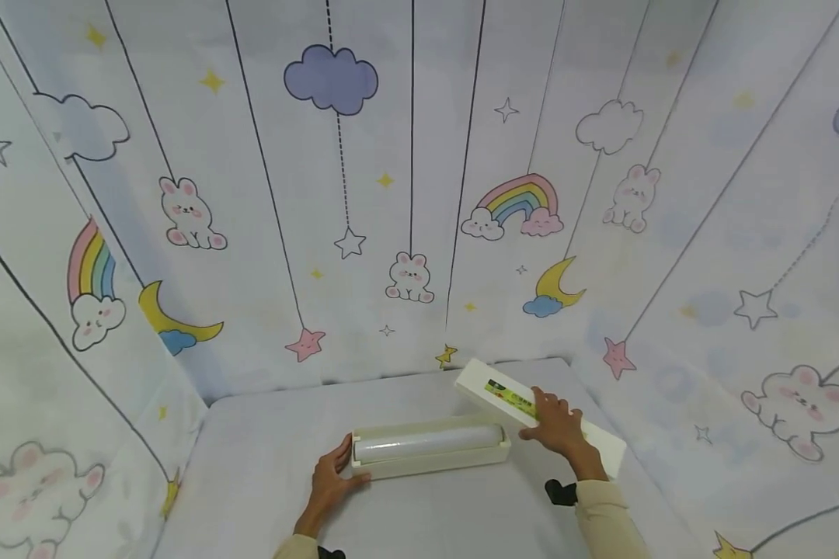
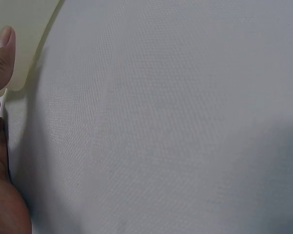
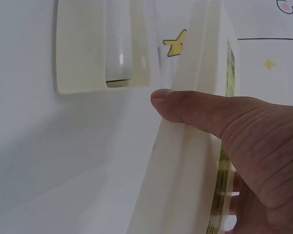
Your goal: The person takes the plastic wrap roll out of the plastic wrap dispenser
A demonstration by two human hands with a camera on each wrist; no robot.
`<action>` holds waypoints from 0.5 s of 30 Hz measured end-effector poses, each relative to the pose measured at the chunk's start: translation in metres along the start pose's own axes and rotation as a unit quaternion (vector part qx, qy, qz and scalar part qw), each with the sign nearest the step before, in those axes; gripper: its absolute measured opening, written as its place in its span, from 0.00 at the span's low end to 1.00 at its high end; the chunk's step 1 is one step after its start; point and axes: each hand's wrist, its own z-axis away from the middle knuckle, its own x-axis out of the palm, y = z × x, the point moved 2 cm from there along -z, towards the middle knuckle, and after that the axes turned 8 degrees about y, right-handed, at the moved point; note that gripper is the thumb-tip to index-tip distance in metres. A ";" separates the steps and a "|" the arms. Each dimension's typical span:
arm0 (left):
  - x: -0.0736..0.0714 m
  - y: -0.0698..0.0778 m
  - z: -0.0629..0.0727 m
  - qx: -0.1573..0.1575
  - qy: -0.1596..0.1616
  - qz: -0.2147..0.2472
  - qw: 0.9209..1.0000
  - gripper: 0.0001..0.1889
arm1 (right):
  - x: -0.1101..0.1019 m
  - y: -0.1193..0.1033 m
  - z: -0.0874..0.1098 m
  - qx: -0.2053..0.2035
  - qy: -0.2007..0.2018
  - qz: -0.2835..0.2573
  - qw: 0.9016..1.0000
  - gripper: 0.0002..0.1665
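Note:
A long cream plastic cling film box (image 1: 429,464) stands uncovered on the table, a shiny roll of cling film (image 1: 426,444) lying inside along its length. My left hand (image 1: 330,480) grips the box's left end, thumb on the front wall and fingers around the end. In the left wrist view the thumb (image 2: 6,46) shows against the cream wall. Raised at the right, my right hand (image 1: 558,425) holds the long white lid (image 1: 604,446) across its middle. The lid carries a green and yellow label (image 1: 509,397) and slants down to the right, apart from the box.
White cloth covers the table (image 1: 454,512), whose back edge meets a printed curtain (image 1: 363,310) with rabbits, clouds and stars. More of the same curtain encloses the left and right sides.

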 end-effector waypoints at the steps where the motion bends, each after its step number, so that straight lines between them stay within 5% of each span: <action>1: 0.001 0.000 -0.001 0.004 0.000 0.002 1.000 0.54 | -0.002 0.003 0.000 0.001 0.001 0.003 1.000 0.60; 7: 0.002 0.002 -0.003 -0.019 0.006 0.012 1.000 0.54 | -0.012 0.013 0.001 0.006 0.008 -0.004 1.000 0.60; 15: 0.002 0.001 0.001 0.003 0.008 -0.002 1.000 0.54 | -0.012 0.031 0.019 0.042 0.001 -0.002 0.999 0.58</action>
